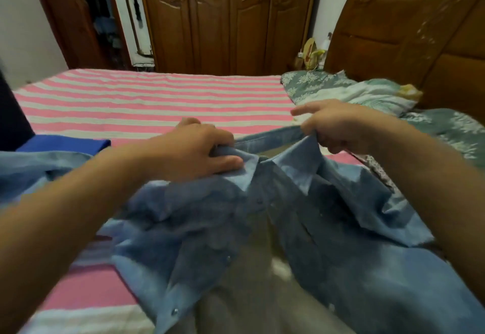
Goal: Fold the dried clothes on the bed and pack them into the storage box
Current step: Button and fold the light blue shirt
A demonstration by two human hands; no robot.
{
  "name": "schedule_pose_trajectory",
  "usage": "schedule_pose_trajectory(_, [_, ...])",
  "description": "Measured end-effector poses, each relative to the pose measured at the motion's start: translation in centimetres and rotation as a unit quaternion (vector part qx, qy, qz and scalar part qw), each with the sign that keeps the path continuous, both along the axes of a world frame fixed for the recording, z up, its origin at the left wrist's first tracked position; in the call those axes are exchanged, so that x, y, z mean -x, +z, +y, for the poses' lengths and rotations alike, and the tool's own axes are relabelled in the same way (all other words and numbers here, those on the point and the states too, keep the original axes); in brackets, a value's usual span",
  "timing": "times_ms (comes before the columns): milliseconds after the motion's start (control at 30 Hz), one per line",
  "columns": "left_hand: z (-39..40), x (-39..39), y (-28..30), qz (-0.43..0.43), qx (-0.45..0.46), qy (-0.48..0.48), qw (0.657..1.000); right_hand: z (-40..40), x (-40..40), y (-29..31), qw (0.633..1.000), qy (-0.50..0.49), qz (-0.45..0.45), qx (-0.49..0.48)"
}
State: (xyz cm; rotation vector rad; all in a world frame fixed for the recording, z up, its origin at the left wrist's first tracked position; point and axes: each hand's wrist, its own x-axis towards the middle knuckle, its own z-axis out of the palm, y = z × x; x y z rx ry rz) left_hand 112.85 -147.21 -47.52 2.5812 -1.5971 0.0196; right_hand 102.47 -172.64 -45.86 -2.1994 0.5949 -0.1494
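A light blue denim shirt point(262, 215) with snap buttons lies spread, front open, over the near part of the bed with its collar pointing away from me. My left hand point(194, 150) grips the collar's left side, thumb lying along the fabric. My right hand point(338, 126) pinches the collar's right side and lifts it slightly, its index finger pointing left. A grey garment point(252, 294) shows between the shirt's open front panels. A folded bright blue cloth point(65, 144) lies at the left on the bed. No storage box is visible.
The bed wears a pink and white striped sheet point(147, 100). Floral green pillows and bedding point(354, 92) pile at the right by the wooden headboard point(409, 31). A brown wardrobe point(225, 18) stands beyond the bed. A dark object point(10, 113) sits at the left edge.
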Motion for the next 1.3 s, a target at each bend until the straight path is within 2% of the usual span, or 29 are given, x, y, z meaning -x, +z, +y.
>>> schedule_pose_trajectory(67, [-2.4, -2.7, 1.1, -0.122, 0.005, 0.036, 0.992, -0.4, -2.0, 0.6, 0.999, -0.043, -0.021, -0.019])
schedule_pose_trajectory(100, [-3.7, -3.8, 0.9, -0.184, 0.024, 0.086, 0.979, -0.3, -3.2, 0.6, 0.995, -0.073, -0.05, -0.051])
schedule_pose_trajectory(133, [-4.7, -4.6, 0.1, -0.211, 0.047, 0.144, 0.966, -0.1, -4.5, 0.1, 0.988, -0.096, -0.08, -0.087])
schedule_pose_trajectory(200, [-6.2, -3.8, -2.6, -0.148, 0.108, 0.235, 0.954, -0.5, -6.2, -2.4, 0.988, -0.099, -0.099, -0.071])
schedule_pose_trajectory(267, [-6.5, -1.4, -6.7, -0.039, 0.133, 0.248, 0.959, -0.6, -5.2, -5.8, 0.997, -0.052, -0.052, 0.026])
schedule_pose_trajectory(333, [-5.5, 1.3, -12.2, 0.068, 0.074, 0.237, 0.966, 0.2, -1.7, -10.4, 0.991, 0.025, 0.007, 0.133])
schedule_pose_trajectory(400, [-3.5, 3.8, -17.7, 0.174, -0.027, 0.234, 0.956, 2.1, 2.6, -16.1, 0.967, 0.125, 0.107, 0.195])
schedule_pose_trajectory(467, [-2.2, 5.6, -21.7, 0.199, -0.133, 0.212, 0.947, 4.0, 5.8, -20.9, 0.915, 0.213, 0.236, 0.248])
schedule_pose_trajectory(500, [-2.1, 6.2, -22.4, 0.185, -0.154, 0.207, 0.948, 4.2, 6.2, -22.5, 0.9, 0.22, 0.262, 0.27])
schedule_pose_trajectory(533, [-2.1, 6.6, -22.4, 0.159, -0.142, 0.206, 0.955, 4.0, 6.2, -23.0, 0.904, 0.203, 0.259, 0.273])
schedule_pose_trajectory(600, [-2.3, 7.1, -21.5, 0.097, -0.096, 0.227, 0.964, 3.6, 5.5, -23.1, 0.935, 0.128, 0.187, 0.273])
schedule_pose_trajectory(667, [-1.8, 7.1, -20.5, 0.1, -0.107, 0.27, 0.952, 4.5, 5.6, -22.7, 0.93, 0.092, 0.143, 0.325])
schedule_pose_trajectory(733, [-0.9, 7.1, -19.5, 0.133, -0.155, 0.287, 0.936, 5.8, 6.1, -23.2, 0.911, 0.101, 0.156, 0.368])
schedule_pose_trajectory(800, [0.1, 7.6, -18.1, 0.119, -0.197, 0.27, 0.935, 5.8, 6.4, -23.2, 0.895, 0.091, 0.193, 0.392])
schedule_pose_trajectory(867, [1.2, 8.1, -15.8, 0.082, -0.181, 0.262, 0.944, 4.7, 6.5, -22.2, 0.894, 0.073, 0.232, 0.376])
schedule_pose_trajectory(967, [2.4, 9.1, -12.5, 0.026, -0.105, 0.267, 0.958, 3.5, 7.3, -21.7, 0.915, 0.098, 0.25, 0.301])
schedule_pose_trajectory(1033, [1.8, 10.0, -12.2, 0.048, -0.109, 0.242, 0.963, 4.0, 7.8, -21.7, 0.901, 0.112, 0.262, 0.326])
schedule_pose_trajectory(1067, [1.2, 10.7, -12.7, 0.096, -0.139, 0.216, 0.962, 4.4, 7.7, -22.0, 0.895, 0.111, 0.247, 0.354])
schedule_pose_trajectory(1133, [0.2, 12.1, -14.8, 0.199, -0.239, 0.156, 0.938, 4.3, 7.7, -22.6, 0.888, 0.095, 0.221, 0.391])
schedule_pose_trajectory(1200, [-0.2, 12.6, -16.2, 0.21, -0.273, 0.129, 0.93, 4.0, 7.8, -21.5, 0.897, 0.095, 0.217, 0.374])
schedule_pose_trajectory(1233, [-0.4, 12.2, -16.3, 0.199, -0.241, 0.126, 0.941, 3.7, 7.7, -20.4, 0.903, 0.096, 0.221, 0.355])
schedule_pose_trajectory(1300, [-0.9, 10.7, -15.8, 0.188, -0.114, 0.161, 0.962, 3.5, 8.0, -17.6, 0.905, 0.104, 0.238, 0.336])
